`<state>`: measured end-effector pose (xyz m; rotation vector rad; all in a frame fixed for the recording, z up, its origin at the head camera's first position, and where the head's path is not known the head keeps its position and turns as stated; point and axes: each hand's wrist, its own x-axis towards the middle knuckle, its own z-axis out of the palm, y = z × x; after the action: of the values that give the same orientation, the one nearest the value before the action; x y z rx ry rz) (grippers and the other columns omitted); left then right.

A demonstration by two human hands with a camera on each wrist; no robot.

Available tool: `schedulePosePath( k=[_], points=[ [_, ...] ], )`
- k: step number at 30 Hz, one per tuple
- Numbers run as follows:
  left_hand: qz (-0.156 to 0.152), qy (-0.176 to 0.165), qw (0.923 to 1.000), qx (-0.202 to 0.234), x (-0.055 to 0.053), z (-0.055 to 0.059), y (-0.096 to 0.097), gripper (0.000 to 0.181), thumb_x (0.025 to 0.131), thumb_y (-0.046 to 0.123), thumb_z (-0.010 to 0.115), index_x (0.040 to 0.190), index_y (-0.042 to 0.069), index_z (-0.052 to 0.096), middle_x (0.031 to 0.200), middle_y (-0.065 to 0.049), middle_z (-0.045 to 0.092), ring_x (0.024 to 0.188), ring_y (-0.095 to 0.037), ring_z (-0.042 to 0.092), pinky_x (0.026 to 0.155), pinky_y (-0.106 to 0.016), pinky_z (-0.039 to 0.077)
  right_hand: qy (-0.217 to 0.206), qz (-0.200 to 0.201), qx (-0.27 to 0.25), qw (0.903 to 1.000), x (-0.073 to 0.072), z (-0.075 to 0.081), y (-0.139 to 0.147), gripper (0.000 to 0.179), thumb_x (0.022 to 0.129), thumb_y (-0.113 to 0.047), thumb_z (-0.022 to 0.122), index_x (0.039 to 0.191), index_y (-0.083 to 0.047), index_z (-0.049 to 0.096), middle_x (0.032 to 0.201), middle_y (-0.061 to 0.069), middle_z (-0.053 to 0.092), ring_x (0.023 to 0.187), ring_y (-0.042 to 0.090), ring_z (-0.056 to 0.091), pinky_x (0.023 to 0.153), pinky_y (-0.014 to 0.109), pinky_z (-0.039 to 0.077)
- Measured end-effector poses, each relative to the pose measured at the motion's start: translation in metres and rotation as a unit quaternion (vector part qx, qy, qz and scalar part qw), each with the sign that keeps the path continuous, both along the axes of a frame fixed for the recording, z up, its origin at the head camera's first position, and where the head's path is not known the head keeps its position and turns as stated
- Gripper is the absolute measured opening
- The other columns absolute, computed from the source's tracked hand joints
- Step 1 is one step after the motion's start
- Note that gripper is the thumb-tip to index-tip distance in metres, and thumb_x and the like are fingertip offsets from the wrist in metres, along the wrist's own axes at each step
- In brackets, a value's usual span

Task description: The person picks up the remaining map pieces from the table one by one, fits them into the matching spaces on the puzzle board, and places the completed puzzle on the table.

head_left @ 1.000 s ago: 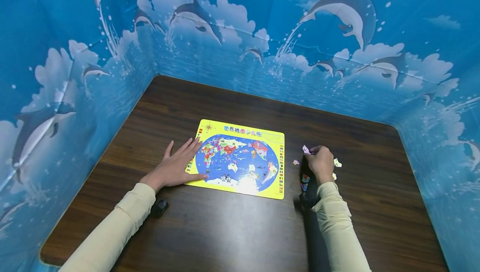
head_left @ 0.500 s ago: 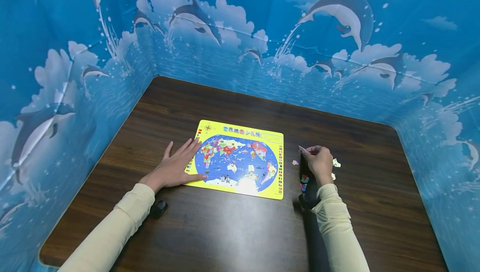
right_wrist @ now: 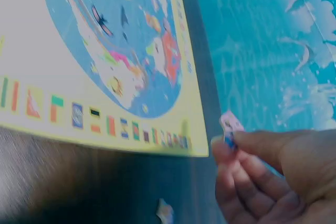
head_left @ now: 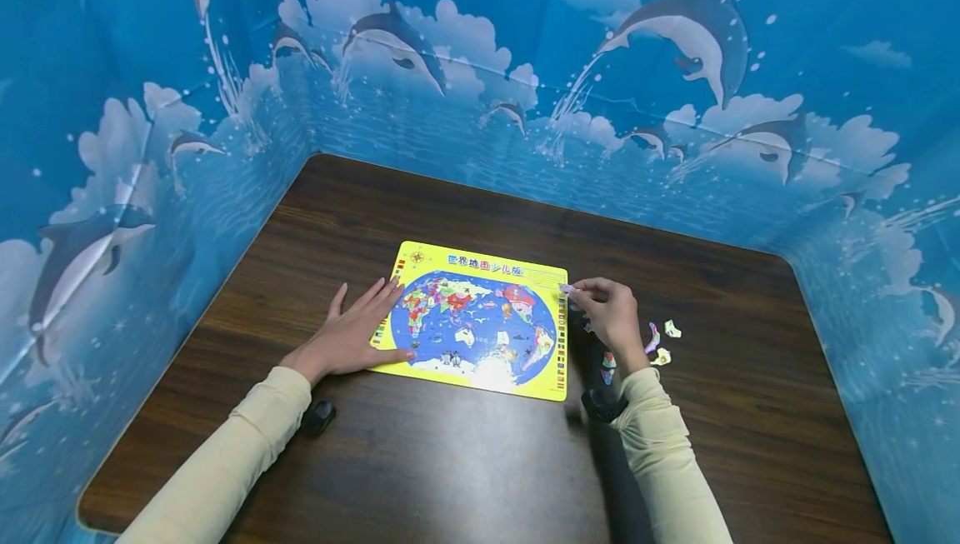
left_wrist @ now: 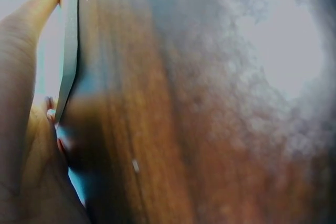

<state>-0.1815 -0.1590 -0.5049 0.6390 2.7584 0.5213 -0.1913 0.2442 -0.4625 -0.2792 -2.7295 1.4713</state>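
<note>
A yellow-bordered world map puzzle board [head_left: 547,390] lies on the dark wooden table. My left hand [head_left: 348,331] rests spread over its left edge, thumb along the lower border. At the upper right border, my right hand [head_left: 615,315] pinches a small pink-and-purple puzzle piece [head_left: 567,288] between thumb and index finger. In the right wrist view the held piece [right_wrist: 231,123] shows pink above and blue below, just beyond the board's corner, with the other fingers curled under. The left wrist view catches only part of the hand, the board's edge and blurred table.
Right of the right hand lie a purple curved piece [head_left: 653,336], a whitish piece [head_left: 672,329] and a yellowish piece [head_left: 661,356]. Multicoloured pieces [head_left: 607,367] sit beside the right wrist. A dolphin-printed blue curtain [head_left: 465,111] encloses the table's [head_left: 420,190] back and sides.
My right hand has moved left with the puzzle piece, from over the table to the board's upper right border. A purple piece beside the wrist is now uncovered. The left hand stays put.
</note>
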Motion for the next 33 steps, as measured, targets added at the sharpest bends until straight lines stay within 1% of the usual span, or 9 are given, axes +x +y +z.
schedulePosePath(
  k=[2, 4, 8, 12, 17, 20, 25, 29, 33],
  points=[
    [0.002, 0.0, 1.0, 0.001, 0.0, 0.0, 0.0, 0.107, 0.075, 0.082, 0.051, 0.157, 0.024, 0.012, 0.163, 0.003, 0.005, 0.149, -0.023, 0.002, 0.109, -0.063, -0.013, -0.006, 0.029, -0.021, 0.9993, -0.001, -0.002, -0.007, 0.017, 0.092, -0.011, 0.067, 0.106, -0.001, 0.07, 0.095, 0.016, 0.071, 0.084, 0.03, 0.069, 0.073, 0.04, 0.058],
    [0.001, 0.001, 1.0, 0.002, 0.0, 0.0, 0.0, 0.107, 0.076, 0.082, 0.051, 0.157, 0.024, 0.013, 0.163, 0.003, 0.005, 0.149, -0.023, 0.002, 0.109, -0.063, -0.013, -0.017, 0.049, -0.039, 0.9979, -0.001, -0.006, -0.014, 0.018, 0.091, -0.01, 0.068, 0.106, 0.0, 0.069, 0.094, 0.016, 0.071, 0.083, 0.028, 0.07, 0.075, 0.039, 0.058],
    [-0.001, 0.005, 1.0, 0.006, 0.0, 0.0, 0.0, 0.107, 0.076, 0.081, 0.052, 0.157, 0.023, 0.013, 0.163, 0.003, 0.005, 0.149, -0.023, 0.002, 0.109, -0.063, -0.013, -0.032, 0.079, -0.044, 0.9954, 0.001, -0.015, -0.028, 0.017, 0.09, -0.011, 0.07, 0.103, -0.001, 0.068, 0.087, 0.013, 0.07, 0.078, 0.023, 0.071, 0.072, 0.035, 0.059],
    [-0.002, 0.004, 1.0, 0.005, 0.0, -0.001, -0.001, 0.108, 0.076, 0.081, 0.052, 0.157, 0.023, 0.012, 0.163, 0.002, 0.005, 0.149, -0.023, 0.002, 0.109, -0.064, -0.013, -0.032, 0.093, -0.031, 0.9947, 0.003, -0.021, -0.039, 0.015, 0.089, -0.012, 0.071, 0.099, -0.002, 0.069, 0.082, 0.01, 0.07, 0.072, 0.02, 0.07, 0.067, 0.032, 0.058],
    [-0.002, 0.005, 1.0, 0.001, 0.0, -0.002, -0.001, 0.109, 0.075, 0.082, 0.051, 0.157, 0.023, 0.011, 0.163, 0.003, 0.003, 0.149, -0.023, 0.001, 0.109, -0.064, -0.013, -0.032, 0.087, -0.023, 0.9954, 0.003, -0.024, -0.046, 0.016, 0.088, -0.012, 0.072, 0.101, -0.003, 0.072, 0.081, 0.01, 0.07, 0.069, 0.019, 0.069, 0.064, 0.031, 0.058],
    [0.001, 0.005, 1.0, -0.002, 0.0, -0.001, -0.001, 0.109, 0.075, 0.083, 0.051, 0.157, 0.024, 0.01, 0.163, 0.004, 0.002, 0.149, -0.023, 0.001, 0.109, -0.063, -0.014, -0.026, 0.086, -0.002, 0.9959, 0.003, -0.025, -0.047, 0.017, 0.087, -0.012, 0.074, 0.103, -0.005, 0.073, 0.083, 0.008, 0.07, 0.07, 0.018, 0.067, 0.063, 0.029, 0.056],
    [0.004, 0.001, 1.0, -0.008, 0.0, 0.0, -0.001, 0.109, 0.075, 0.083, 0.05, 0.157, 0.024, 0.01, 0.163, 0.005, 0.002, 0.149, -0.023, 0.0, 0.109, -0.063, -0.014, -0.02, 0.086, 0.053, 0.9947, 0.004, -0.026, -0.048, 0.021, 0.084, -0.016, 0.077, 0.104, -0.009, 0.074, 0.092, 0.004, 0.069, 0.076, 0.019, 0.061, 0.065, 0.029, 0.052],
    [0.003, 0.0, 1.0, -0.005, 0.0, 0.0, -0.001, 0.109, 0.075, 0.082, 0.051, 0.157, 0.024, 0.01, 0.163, 0.004, 0.003, 0.149, -0.023, 0.001, 0.109, -0.063, -0.013, -0.008, 0.1, 0.105, 0.9894, 0.005, -0.027, -0.05, 0.024, 0.085, -0.018, 0.077, 0.106, -0.009, 0.074, 0.098, 0.006, 0.065, 0.081, 0.019, 0.061, 0.067, 0.031, 0.054],
    [0.001, 0.0, 1.0, -0.004, 0.0, 0.0, 0.0, 0.109, 0.075, 0.082, 0.051, 0.157, 0.023, 0.01, 0.163, 0.003, 0.003, 0.149, -0.024, 0.001, 0.109, -0.064, -0.013, 0.021, 0.113, 0.145, 0.9827, 0.006, -0.028, -0.052, 0.021, 0.086, -0.019, 0.075, 0.104, -0.008, 0.074, 0.094, 0.007, 0.061, 0.08, 0.019, 0.06, 0.066, 0.031, 0.054]
  ],
)
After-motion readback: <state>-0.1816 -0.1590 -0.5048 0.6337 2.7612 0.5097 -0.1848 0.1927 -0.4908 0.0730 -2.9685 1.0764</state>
